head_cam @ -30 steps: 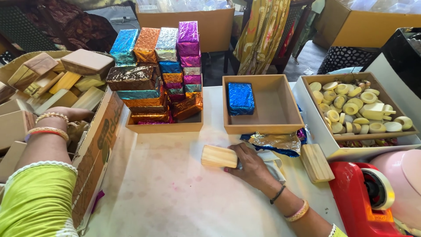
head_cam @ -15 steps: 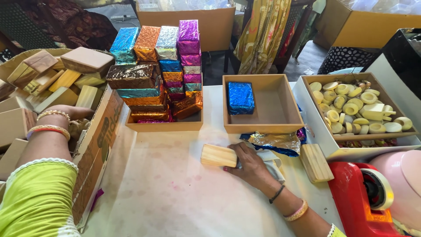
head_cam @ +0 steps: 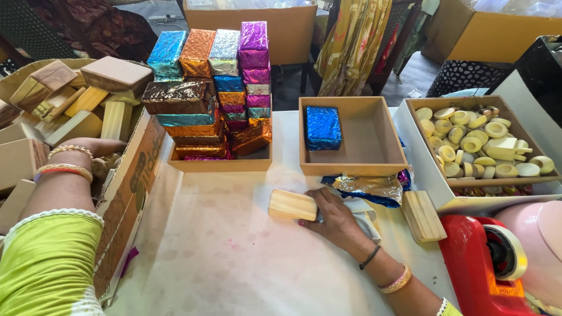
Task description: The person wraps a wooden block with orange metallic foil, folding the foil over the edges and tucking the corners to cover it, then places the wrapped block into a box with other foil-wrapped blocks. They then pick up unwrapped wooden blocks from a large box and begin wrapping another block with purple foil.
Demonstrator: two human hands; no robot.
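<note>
My right hand rests on the white table, gripping one end of a plain wooden block that lies flat. A white cloth or paper lies under that hand. My left hand reaches into a cardboard box at the left that holds several bare wooden blocks; its fingers are hidden among them. A blue foil-wrapped block lies alone in a wooden tray. Crumpled silver and blue foil sits just in front of that tray.
Another wooden tray holds a stack of several foil-wrapped blocks. A tray of several pale round pieces stands at the right. A second bare block lies near a red and pink tape dispenser. Cardboard boxes stand behind.
</note>
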